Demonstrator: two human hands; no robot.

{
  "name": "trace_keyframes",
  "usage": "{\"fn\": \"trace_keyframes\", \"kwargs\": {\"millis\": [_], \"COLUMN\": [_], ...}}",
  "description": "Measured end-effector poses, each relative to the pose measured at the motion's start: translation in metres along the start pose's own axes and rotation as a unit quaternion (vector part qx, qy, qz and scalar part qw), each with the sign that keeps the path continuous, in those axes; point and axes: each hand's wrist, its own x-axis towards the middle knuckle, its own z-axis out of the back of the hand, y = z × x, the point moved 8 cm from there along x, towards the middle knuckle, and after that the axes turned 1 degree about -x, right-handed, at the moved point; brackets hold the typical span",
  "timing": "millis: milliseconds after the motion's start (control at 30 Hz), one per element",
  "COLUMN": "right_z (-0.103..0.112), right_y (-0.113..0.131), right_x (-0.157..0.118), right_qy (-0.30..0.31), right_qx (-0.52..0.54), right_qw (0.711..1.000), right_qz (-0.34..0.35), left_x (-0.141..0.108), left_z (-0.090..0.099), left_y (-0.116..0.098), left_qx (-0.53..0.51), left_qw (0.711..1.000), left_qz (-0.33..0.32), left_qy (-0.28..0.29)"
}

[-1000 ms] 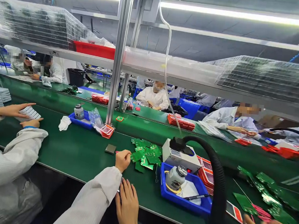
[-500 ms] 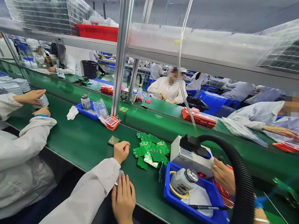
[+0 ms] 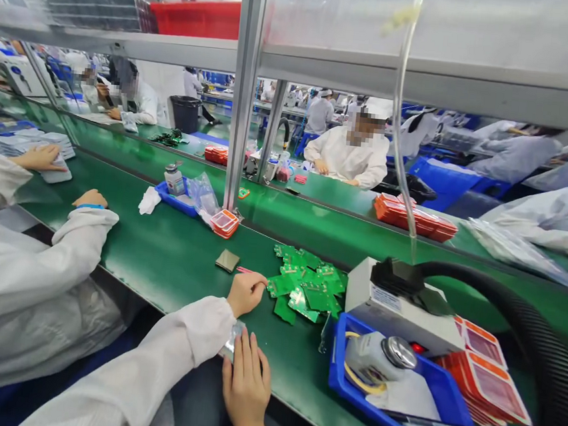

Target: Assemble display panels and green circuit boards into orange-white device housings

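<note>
Has left hand curled near boards; can't tell if gripping. Has right hand flat, apparently empty. Looks unfinished, with boards loosely heaped.

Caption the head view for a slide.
Left hand beside a heap of green circuit boards, right hand at the near edge of the workbench.

The light is bright (outer edges blur).
</note>
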Motion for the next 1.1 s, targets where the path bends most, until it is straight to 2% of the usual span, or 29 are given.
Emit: {"fn": "trace_keyframes", "kwargs": {"millis": [100,300,400,500,567,767,933,1100], "right_z": [-0.001,0.001,0.003,0.005,0.005,0.005,0.005,0.010], "right_y": [-0.002,-0.002,-0.004,-0.003,-0.003,-0.005,-0.005,-0.008], "right_x": [-0.003,-0.002,0.000,0.003,0.004,0.010,0.007,-0.005], "right_qy": [0.025,0.068,0.085,0.104,0.118,0.121,0.138,0.111], "right_qx": [0.009,0.013,0.015,0.008,0.005,-0.001,0.005,0.035], "right_qw": [1.000,0.998,0.996,0.994,0.993,0.992,0.986,0.982], "right_qz": [-0.010,-0.013,-0.026,-0.024,-0.021,-0.045,-0.092,-0.145], "left_x": [-0.011,-0.043,-0.063,-0.084,-0.092,-0.107,-0.122,-0.126], "left_z": [0.015,0.077,0.080,0.068,0.065,0.063,0.068,0.072], "left_y": [-0.007,-0.011,-0.032,-0.059,-0.067,-0.069,-0.067,-0.071], "left_qx": [-0.007,0.016,0.034,0.131,0.184,0.252,0.270,0.267], "left_qw": [0.998,0.992,0.976,0.935,0.917,0.897,0.896,0.912], "left_qz": [-0.014,0.034,-0.011,-0.137,-0.180,-0.203,-0.197,-0.171], "left_qy": [0.067,0.123,0.214,0.299,0.304,0.300,0.292,0.261]}}
